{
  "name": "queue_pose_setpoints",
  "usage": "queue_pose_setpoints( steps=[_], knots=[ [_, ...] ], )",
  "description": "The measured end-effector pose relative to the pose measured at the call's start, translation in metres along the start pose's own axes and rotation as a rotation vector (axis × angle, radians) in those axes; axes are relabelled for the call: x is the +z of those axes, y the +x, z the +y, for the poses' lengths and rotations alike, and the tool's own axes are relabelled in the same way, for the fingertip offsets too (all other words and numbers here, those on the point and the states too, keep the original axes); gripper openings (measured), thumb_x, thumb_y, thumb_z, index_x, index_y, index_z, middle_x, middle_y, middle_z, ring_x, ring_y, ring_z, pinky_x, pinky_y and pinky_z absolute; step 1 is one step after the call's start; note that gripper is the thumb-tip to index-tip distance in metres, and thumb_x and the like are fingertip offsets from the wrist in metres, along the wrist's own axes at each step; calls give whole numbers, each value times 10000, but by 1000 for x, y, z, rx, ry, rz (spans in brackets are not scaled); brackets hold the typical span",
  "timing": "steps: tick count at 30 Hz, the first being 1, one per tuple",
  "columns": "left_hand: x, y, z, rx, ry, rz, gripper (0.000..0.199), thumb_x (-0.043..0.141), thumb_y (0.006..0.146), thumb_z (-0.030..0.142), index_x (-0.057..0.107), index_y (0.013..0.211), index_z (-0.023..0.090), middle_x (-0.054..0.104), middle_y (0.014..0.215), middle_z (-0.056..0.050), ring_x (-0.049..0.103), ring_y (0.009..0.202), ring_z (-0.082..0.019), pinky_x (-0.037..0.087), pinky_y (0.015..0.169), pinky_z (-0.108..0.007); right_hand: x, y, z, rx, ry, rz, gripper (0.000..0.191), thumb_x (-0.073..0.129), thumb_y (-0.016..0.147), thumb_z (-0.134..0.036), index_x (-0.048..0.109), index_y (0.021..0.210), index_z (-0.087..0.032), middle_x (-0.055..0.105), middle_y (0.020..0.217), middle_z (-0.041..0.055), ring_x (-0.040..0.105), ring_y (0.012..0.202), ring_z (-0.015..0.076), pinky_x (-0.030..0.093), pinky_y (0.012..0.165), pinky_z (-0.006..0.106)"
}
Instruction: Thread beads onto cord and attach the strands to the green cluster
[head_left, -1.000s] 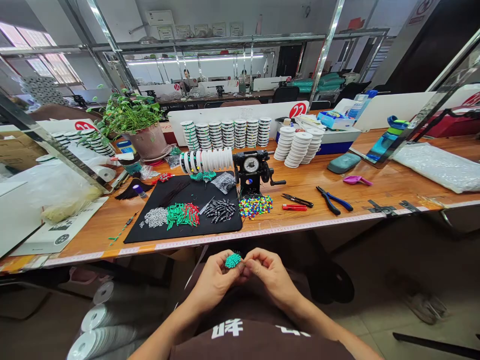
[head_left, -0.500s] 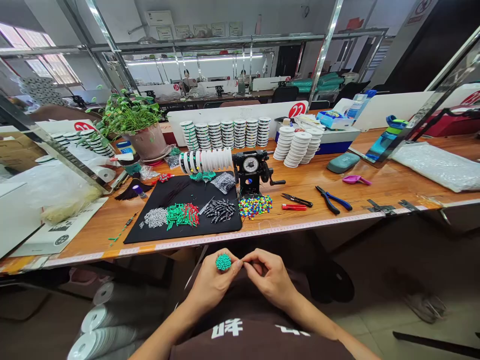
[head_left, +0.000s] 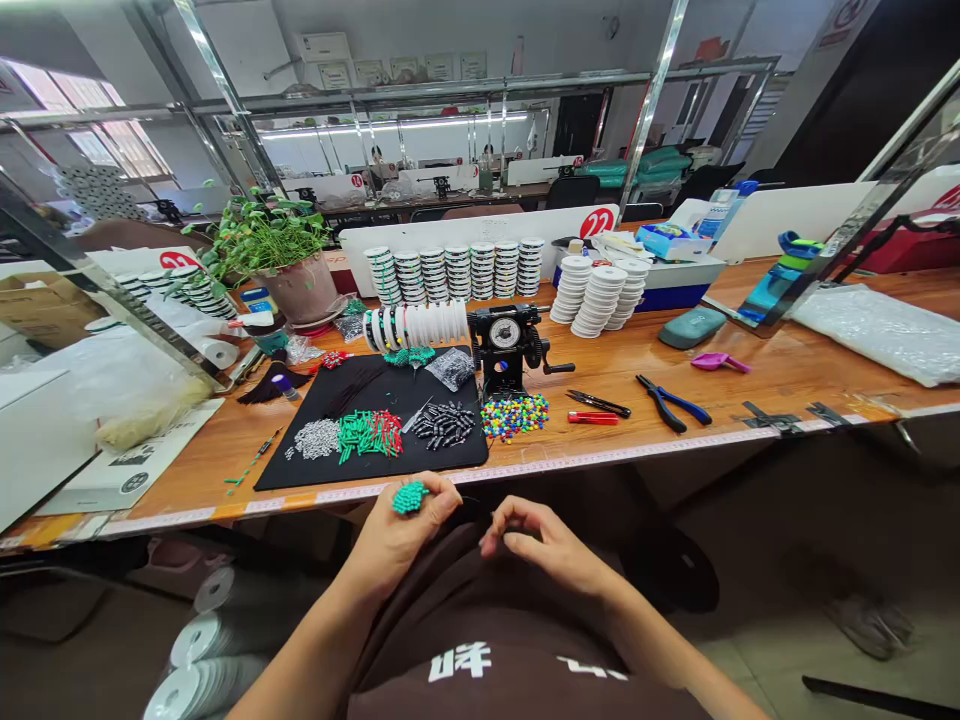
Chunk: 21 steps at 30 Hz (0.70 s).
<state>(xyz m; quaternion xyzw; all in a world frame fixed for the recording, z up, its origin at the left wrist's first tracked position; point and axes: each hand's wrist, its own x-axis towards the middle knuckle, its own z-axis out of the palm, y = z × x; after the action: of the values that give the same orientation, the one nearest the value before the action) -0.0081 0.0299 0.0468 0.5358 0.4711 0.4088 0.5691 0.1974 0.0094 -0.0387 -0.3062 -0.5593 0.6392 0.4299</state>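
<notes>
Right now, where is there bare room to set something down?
Bare wood shows between the crank and teal case, with the snips and pliers in front. Another patch lies between the pliers, pink scoop and black tape. Crowded: the black mat, with its bead piles, and behind the winder, where spools stand stacked.

Left hand (head_left: pixel 401 528) holds teal bead cluster (head_left: pixel 410 497); right hand (head_left: pixel 541 545) hangs apart, half-curled; black mat (head_left: pixel 420 460) bears loose beads (head_left: pixel 367 436); pliers (head_left: pixel 660 405) lie on wooden table (head_left: pixel 637 350).
</notes>
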Motion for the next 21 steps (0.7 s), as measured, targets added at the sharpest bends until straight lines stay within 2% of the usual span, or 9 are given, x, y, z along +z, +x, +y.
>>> queue_pose_setpoints(
  steps=[2, 3, 7, 9, 12, 14, 16, 18, 21],
  knots=[
    [2, -1, -1, 66, 173, -26, 317, 760, 773, 448, 674, 694, 154, 525, 589, 14, 411, 547, -106, 330, 524, -225, 8, -4, -2, 47, 223, -77, 227, 668, 891, -403, 620, 956, -191, 663, 713, 6, 614, 708, 184, 457, 789, 339],
    [2, -3, -1, 81, 252, -58, 296, 736, 793, 425, 681, 686, 154, 568, 615, -3, 454, 575, -122, 363, 553, -235, 11, -6, -2, 70, 279, -60, 265, 688, 889, -440, 620, 933, -187, 614, 651, -21, 562, 626, 153, 443, 733, 308],
    [-6, -7, 1, 94, 433, -164, 186, 712, 814, 353, 723, 846, 171, 647, 717, -20, 526, 632, -149, 415, 598, -246, 15, -9, 2, 151, 228, 163, 396, 787, 814, -519, 629, 751, -161, 492, 619, -43, 357, 545, 94, 279, 541, 231],
    [-23, 1, 6, 176, 448, -35, 215, 691, 828, 369, 708, 929, 179, 632, 711, -5, 528, 616, -145, 419, 591, -244, 12, -7, 3, 178, 220, 271, 431, 831, 754, -546, 650, 739, -155, 441, 597, -55, 288, 530, 87, 217, 504, 230],
    [-60, 34, 18, 332, 536, 313, 312, 580, 881, 392, 649, 1095, 175, 603, 700, 8, 563, 626, -159, 452, 612, -253, 6, -5, 4, 203, 371, 391, 433, 885, 685, -531, 679, 772, -160, 330, 537, -95, 185, 489, 72, 185, 466, 219],
    [-83, 65, 25, 330, 733, 418, 378, 510, 887, 321, 581, 1221, 158, 643, 821, -22, 621, 720, -181, 492, 680, -271, 4, -4, 1, 216, 506, 431, 409, 923, 647, -476, 691, 780, -167, 370, 546, -87, 259, 490, 72, 287, 483, 203],
    [-98, 99, 28, 305, 846, 427, 300, 491, 869, 254, 621, 1122, 157, 671, 858, -54, 645, 795, -216, 500, 760, -315, 5, -4, -2, 241, 608, 435, 373, 945, 628, -416, 700, 769, -172, 500, 630, -44, 418, 570, 95, 450, 610, 236],
    [-104, 127, 27, 287, 919, 402, 178, 516, 832, 211, 658, 931, 170, 681, 808, -76, 647, 813, -259, 491, 808, -363, 8, -4, -5, 263, 681, 418, 339, 950, 628, -373, 704, 752, -176, 593, 751, -8, 522, 690, 125, 526, 776, 324],
    [-102, 153, 23, 282, 999, 353, 112, 565, 732, 128, 654, 770, 184, 691, 772, -106, 653, 830, -306, 488, 845, -402, 10, -3, -7, 269, 743, 409, 317, 954, 622, -340, 712, 754, -185, 658, 883, 21, 583, 816, 162, 525, 896, 430]
  ],
)
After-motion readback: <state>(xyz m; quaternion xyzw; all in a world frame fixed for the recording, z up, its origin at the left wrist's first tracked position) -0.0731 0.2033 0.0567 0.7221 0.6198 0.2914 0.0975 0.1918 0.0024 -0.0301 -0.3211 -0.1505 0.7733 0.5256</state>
